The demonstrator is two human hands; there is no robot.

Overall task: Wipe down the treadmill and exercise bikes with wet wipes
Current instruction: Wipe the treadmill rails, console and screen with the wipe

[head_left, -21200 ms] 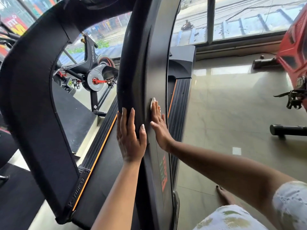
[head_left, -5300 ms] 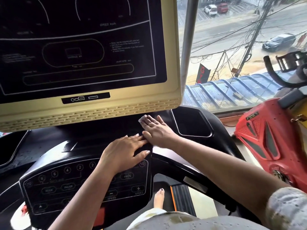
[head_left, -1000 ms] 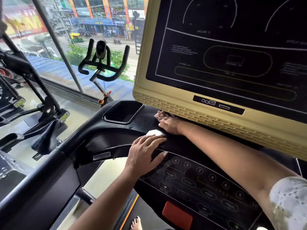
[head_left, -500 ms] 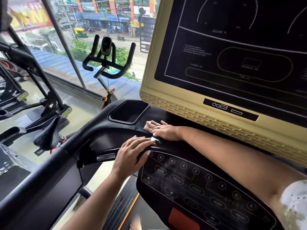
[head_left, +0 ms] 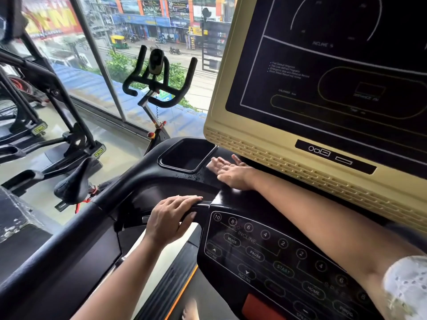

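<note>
- Exercise bike (head_left: 159,88): far left of the fingers, by the window, not yet wiped.
- Left hand (head_left: 171,218): fingers near straight, resting on the treadmill (head_left: 138,176) handrail (head_left: 203,205). It has come off the keypad (head_left: 254,245) corner.
- Cup tray (head_left: 187,155): just beyond the right fingertips.
- Wet wipe (head_left: 209,165): pressed flat under the right hand (head_left: 233,173), fingers straight. It has slid from the keypad edge up to the tray.
- Droplets (head_left: 194,176): beside the fingers. The ledge is probably nearly done.
</note>
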